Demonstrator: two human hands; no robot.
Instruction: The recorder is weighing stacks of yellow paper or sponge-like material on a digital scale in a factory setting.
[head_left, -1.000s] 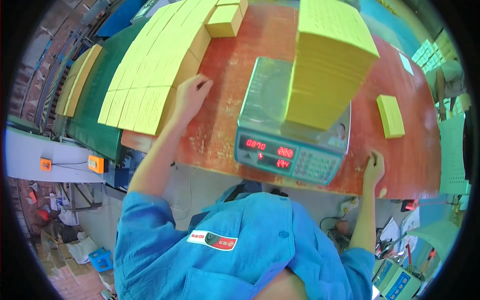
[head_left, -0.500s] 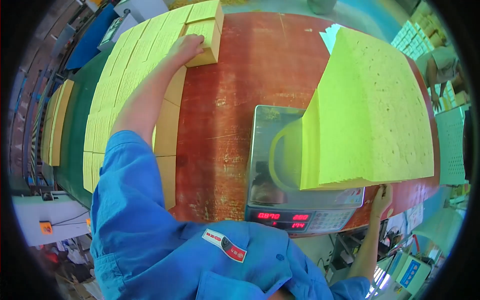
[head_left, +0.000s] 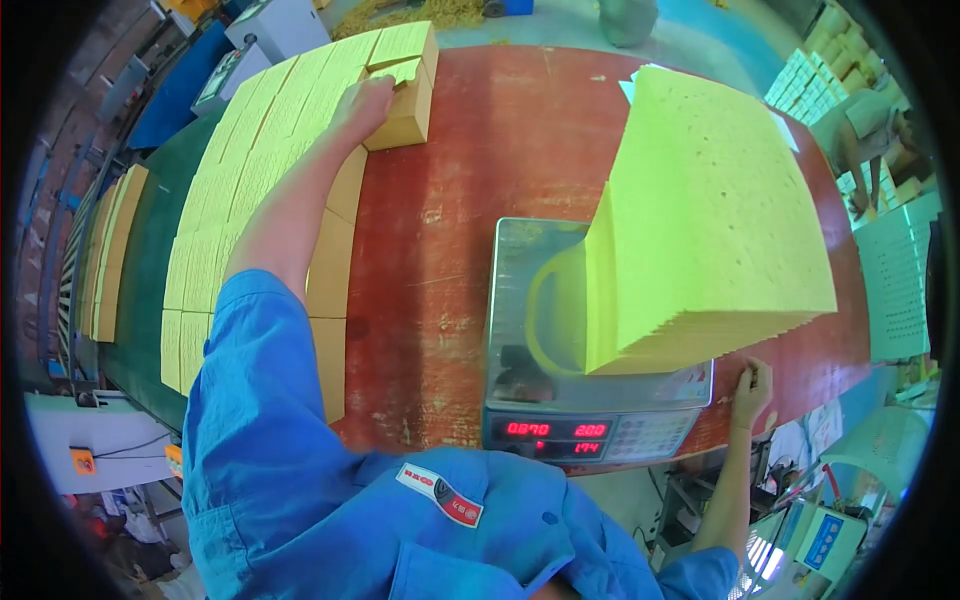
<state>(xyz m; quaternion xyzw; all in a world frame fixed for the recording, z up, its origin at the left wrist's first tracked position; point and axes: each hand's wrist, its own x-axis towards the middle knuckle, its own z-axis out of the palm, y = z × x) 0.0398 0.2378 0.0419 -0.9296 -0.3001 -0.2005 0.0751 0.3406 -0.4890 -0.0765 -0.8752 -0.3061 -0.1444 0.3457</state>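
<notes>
My left hand (head_left: 362, 110) is closed at the end block of yellow sheets (head_left: 405, 118), pinching a top sheet whose edge curls up beyond my fingers. That block sits at the far right corner of several rows of yellow sheet blocks (head_left: 265, 150) packed together. On the right, a tall stack of rough yellow sheets (head_left: 720, 220) stands on the steel pan of a digital scale (head_left: 510, 290), hiding much of the pan. Past the scale's right corner, my right hand (head_left: 752, 395) is curled at the table's near edge, with nothing visible in it.
The blocks and scale stand on a worn red tabletop (head_left: 440, 260). To the left are a green surface (head_left: 165, 220) and another yellow block (head_left: 120, 255). Another person (head_left: 865, 135) is at the far right, near white stacks. A pale green perforated panel (head_left: 900, 290) stands at right.
My left hand has drawn slightly back, and a top sheet's edge now lifts under it. My right hand shows more fully beside the scale. The whole view has shifted slightly.
</notes>
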